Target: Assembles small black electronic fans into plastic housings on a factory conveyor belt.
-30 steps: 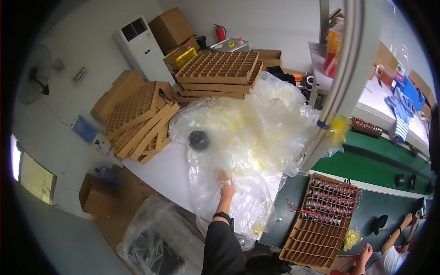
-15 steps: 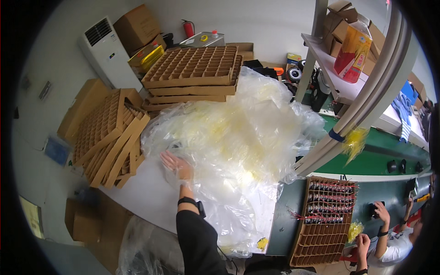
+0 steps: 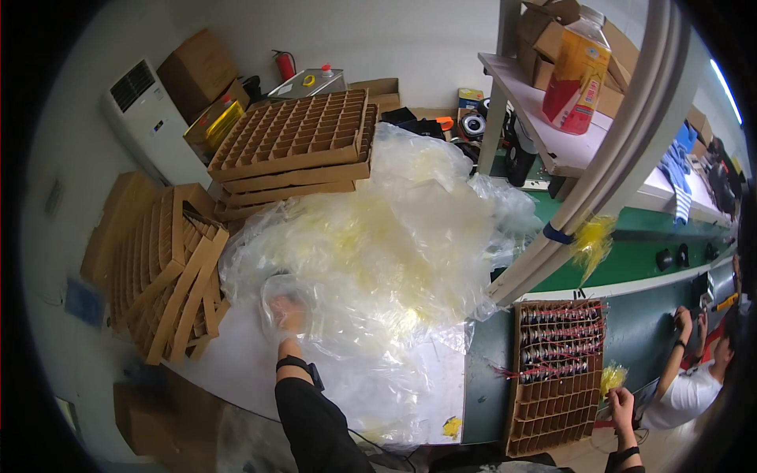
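My left hand [image 3: 288, 314] is inside or beneath a layer of clear plastic film, at the near left of a big crumpled heap of clear plastic bags [image 3: 378, 236] tinged with yellow. Film and motion smear its fingers. Off to the right, my right hand [image 3: 621, 406] has its fingers closed on a small bundle of shiny yellow strands [image 3: 613, 378], beside a cardboard divider tray [image 3: 552, 418]. Several rows of that tray hold small dark parts with red wires [image 3: 560, 343]; its nearer cells look unfilled.
Stacked divider trays [image 3: 292, 130] stand behind the heap, and more trays [image 3: 169, 276] lean at its left. A pale post [image 3: 623, 150] rises by a shelf holding a red-and-yellow bottle [image 3: 579, 75]. A co-worker in a white shirt [image 3: 686, 394] works at the far right.
My left hand, earlier spread against the film's edge, now shows blurred through the film. My right hand and the yellow bundle have moved slightly away from me. The whole view has shifted.
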A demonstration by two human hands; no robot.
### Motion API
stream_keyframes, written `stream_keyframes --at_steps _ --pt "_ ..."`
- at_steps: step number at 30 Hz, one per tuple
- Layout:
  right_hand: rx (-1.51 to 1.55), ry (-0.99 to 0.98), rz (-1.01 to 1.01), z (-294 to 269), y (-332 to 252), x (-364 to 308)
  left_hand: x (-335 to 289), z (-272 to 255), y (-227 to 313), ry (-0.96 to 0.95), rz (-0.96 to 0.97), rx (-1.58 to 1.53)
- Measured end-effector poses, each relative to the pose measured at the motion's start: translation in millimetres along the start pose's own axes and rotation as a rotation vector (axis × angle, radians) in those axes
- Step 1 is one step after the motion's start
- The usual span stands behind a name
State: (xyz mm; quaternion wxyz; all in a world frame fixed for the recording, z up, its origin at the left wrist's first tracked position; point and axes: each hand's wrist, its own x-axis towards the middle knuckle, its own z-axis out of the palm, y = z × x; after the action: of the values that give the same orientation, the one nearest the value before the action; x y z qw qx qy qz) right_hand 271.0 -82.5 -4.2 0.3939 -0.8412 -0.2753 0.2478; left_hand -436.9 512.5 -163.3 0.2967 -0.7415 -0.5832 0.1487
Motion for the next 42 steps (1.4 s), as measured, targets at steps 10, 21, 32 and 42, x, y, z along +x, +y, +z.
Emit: stream_keyframes --at_steps 10,21,32,42 --pt "-0.195 -0.336 -0.426 81 -157 -16 -52 -196 64 0.231 -0.430 -1.137" --pt "0.361 -1.163 -0.158 240 -189 -42 -304 -388 133 0.003 0.010 -1.747" --pt "0.766 -0.595 0.021 319 -249 59 -377 -428 90 0.174 0.279 -1.644" --pt "0.909 -0.596 -0.859 313 -401 28 -335 -451 39 0.206 -1.177 -2.920"
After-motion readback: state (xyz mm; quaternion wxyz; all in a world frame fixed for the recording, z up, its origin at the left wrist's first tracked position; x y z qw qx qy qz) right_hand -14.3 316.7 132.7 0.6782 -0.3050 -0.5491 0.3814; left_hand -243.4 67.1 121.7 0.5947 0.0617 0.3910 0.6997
